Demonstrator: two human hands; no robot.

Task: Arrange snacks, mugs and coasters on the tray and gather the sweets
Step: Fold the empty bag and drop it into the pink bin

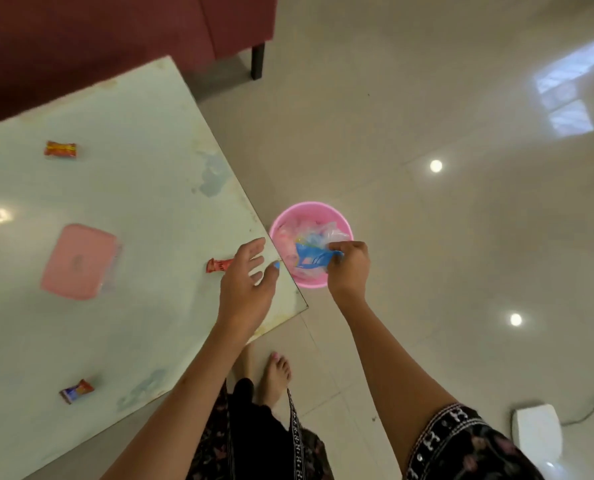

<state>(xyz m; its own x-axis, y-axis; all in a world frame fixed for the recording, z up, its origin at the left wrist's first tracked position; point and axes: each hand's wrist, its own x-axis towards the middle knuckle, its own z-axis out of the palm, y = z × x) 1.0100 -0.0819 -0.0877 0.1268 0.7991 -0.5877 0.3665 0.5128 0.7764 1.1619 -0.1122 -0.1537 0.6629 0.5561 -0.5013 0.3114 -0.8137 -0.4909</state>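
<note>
Room: a shiny tiled floor [427, 98] with light spots on it, and a dark red sofa [98, 36] at the top left.
Surface: a pale glass top [133, 168], its corner near the person's bare feet [275, 372].
Bucket: a small pink bucket [281, 220] stands on the floor just beside the edge of the surface; it has clear and coloured plastic wrappers inside.
Right hand: the right hand [349, 266] is over the bucket, its grip closed on a blue wrapper [311, 261] that hangs into the bucket.
Left hand: the left hand [249, 275] is above the corner of the surface, fingers spread and loose, its grip open and holding nothing.
Sweets: one red sweet [219, 265] lies just beside the left hand; one red and yellow sweet [60, 149] lies far back on the surface; one red and blue sweet [76, 391] lies near the front edge.
Box: a pink box [79, 261] with a closed lid lies on the surface, left of the red sweet.
Floor, right side: a white object [536, 431] with a cable [593, 407].
</note>
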